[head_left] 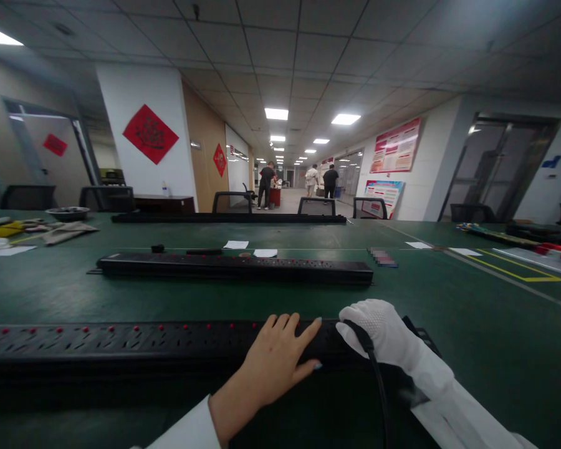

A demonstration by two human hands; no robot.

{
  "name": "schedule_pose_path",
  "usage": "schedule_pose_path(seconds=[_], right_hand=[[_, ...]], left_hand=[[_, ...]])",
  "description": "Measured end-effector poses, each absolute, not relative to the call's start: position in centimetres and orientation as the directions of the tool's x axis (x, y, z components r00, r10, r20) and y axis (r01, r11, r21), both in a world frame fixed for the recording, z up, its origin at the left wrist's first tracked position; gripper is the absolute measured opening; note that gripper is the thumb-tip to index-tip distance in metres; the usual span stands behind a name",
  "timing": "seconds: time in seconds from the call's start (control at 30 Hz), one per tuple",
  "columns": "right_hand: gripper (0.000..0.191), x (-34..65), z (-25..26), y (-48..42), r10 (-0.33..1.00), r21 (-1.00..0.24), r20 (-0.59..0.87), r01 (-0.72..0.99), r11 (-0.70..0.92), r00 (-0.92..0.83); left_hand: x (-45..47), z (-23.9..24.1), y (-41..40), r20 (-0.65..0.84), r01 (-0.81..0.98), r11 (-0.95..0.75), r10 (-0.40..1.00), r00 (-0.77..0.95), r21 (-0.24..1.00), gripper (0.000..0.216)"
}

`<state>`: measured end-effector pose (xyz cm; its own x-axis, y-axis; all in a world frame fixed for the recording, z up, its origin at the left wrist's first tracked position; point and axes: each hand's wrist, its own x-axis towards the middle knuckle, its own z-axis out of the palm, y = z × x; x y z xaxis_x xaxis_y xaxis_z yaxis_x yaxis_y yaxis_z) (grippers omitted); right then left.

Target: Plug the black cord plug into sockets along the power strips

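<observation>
A long black power strip [121, 349] with a row of red dots and slotted sockets lies across the green table in front of me. My left hand [278, 355], bare, rests on it near its right end with the fingers spread. Just to the right, my right hand [386, 330] wears a white glove and is closed around a black plug [361, 337]. From that plug a black cable [381, 390] hangs down toward the bottom of the view. The plug's front end and the socket area under the glove are hidden.
Another black power strip [234, 268] lies farther back, with a long dark bar [224, 218] beyond it. White papers [265, 253] are scattered between. A yellow item [0, 229] sits far left, red parts [557, 251] far right. Chairs line the far edge; people stand beyond.
</observation>
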<state>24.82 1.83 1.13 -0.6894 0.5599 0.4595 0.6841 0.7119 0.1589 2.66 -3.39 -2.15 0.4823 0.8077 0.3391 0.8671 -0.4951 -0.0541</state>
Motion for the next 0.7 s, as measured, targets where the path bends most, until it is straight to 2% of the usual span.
schedule_pose_path(seconds=[0.7], right_hand=[[0.026, 24.95, 1.07, 1.76, 0.535, 0.162, 0.494, 0.677, 0.718, -0.685]], left_hand=[[2.92, -1.84, -3.47, 0.304, 0.871, -0.481, 0.82, 0.486, -0.096, 0.055]])
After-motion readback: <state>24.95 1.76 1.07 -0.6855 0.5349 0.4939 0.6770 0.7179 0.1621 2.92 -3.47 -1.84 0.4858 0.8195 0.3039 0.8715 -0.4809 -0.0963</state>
